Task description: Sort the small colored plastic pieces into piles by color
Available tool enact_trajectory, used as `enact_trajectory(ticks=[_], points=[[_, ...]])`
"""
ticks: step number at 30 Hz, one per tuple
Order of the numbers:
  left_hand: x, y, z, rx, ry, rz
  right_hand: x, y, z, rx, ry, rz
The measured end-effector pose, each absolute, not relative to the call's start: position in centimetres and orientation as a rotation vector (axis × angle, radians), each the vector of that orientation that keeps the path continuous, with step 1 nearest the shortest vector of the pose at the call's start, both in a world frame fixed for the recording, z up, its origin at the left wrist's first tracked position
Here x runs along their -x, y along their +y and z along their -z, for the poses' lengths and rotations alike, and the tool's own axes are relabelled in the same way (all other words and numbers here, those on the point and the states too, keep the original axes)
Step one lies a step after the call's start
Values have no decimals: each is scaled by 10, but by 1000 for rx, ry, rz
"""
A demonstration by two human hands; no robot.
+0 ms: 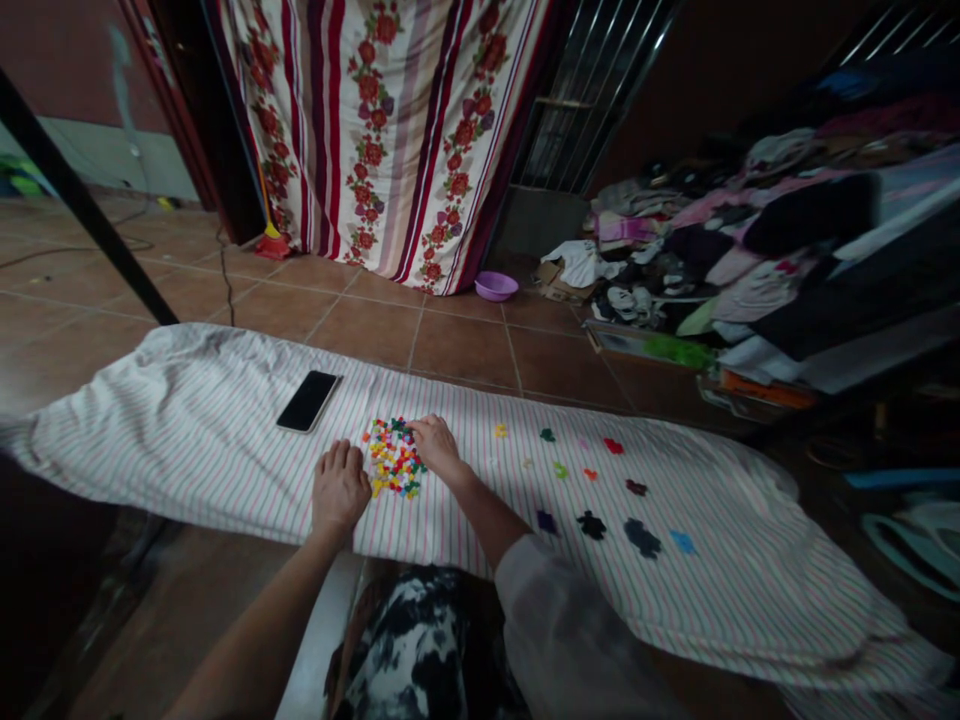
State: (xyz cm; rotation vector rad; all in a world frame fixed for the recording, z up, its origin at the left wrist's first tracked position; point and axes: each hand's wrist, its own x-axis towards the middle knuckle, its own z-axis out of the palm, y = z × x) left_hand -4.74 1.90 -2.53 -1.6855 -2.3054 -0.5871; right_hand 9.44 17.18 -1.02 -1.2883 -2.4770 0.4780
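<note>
White striped cloth [225, 450] w/ multicol. pcs [396, 458], tiled flr [457, 335], floral curtain [409, 150]

Nothing legible in your view
You can read no text, label, brand, number or sign on any surface here; the phone [307, 401], lying face up, shows you a dark screen without legible lettering.

Dim room, tiled floor [375, 320]

Reddish wall [60, 50] at ten o'clock, floral curtain [390, 130] at eleven, purple basin [496, 290] at twelve, barred window [574, 135] at one, heaped clothes [739, 215] at two.
</note>
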Motion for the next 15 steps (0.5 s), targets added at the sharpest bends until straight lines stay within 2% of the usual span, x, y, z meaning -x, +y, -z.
enact_trajectory(ticks=[15], points=[[47, 19, 26, 1672, -2326, 594, -116, 168, 20, 1159, -2422, -499]])
